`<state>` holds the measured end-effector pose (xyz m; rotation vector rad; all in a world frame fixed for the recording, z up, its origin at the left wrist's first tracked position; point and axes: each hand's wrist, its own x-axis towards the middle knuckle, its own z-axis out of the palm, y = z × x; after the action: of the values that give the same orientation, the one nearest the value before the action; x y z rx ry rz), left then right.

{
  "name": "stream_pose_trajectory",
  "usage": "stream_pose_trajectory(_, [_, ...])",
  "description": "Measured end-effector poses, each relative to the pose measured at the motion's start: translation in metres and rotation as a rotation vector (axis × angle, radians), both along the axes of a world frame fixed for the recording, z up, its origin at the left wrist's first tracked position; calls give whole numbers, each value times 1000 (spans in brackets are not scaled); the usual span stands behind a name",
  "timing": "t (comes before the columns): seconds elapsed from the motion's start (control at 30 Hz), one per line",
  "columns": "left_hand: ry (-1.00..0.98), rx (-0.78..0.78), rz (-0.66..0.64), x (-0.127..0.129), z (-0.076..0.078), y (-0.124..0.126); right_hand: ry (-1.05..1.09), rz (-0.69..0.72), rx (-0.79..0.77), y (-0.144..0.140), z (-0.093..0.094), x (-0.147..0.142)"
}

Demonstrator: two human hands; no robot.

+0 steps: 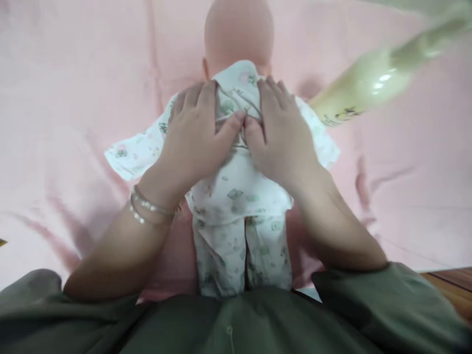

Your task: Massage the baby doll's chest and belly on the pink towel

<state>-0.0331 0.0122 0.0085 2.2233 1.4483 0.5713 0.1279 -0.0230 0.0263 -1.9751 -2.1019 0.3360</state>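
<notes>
A baby doll (238,34) lies on its back on a pink sheet, head away from me. It wears a white printed suit (239,191) with small green and pink motifs. My left hand (195,132) and my right hand (280,132) both rest on the doll's chest. The thumbs and fingertips of both meet at the middle front of the top and pinch its edges there. Thin bracelets (149,209) circle my left wrist. The doll's arms are hidden under the wide sleeves and my hands.
The pink sheet (73,123) covers the whole surface. A pale yellow-green bottle (365,83), blurred, lies at the upper right beside the doll's shoulder. A strip of wooden floor (452,285) shows at the lower right. My dark green sleeves fill the bottom.
</notes>
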Motion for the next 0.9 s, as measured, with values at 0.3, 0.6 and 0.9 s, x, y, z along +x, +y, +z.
stream_pose_trajectory(0.3, [237,133,56,17,10,8,20,-6,221,1,-12,0])
stream_pose_trajectory(0.6, [267,251,123,33,19,-32,-78,-64,133,-16,7,-3])
stream_pose_trajectory(0.9, [234,209,108,23,6,-8,-60,-67,97,-23,4,-4])
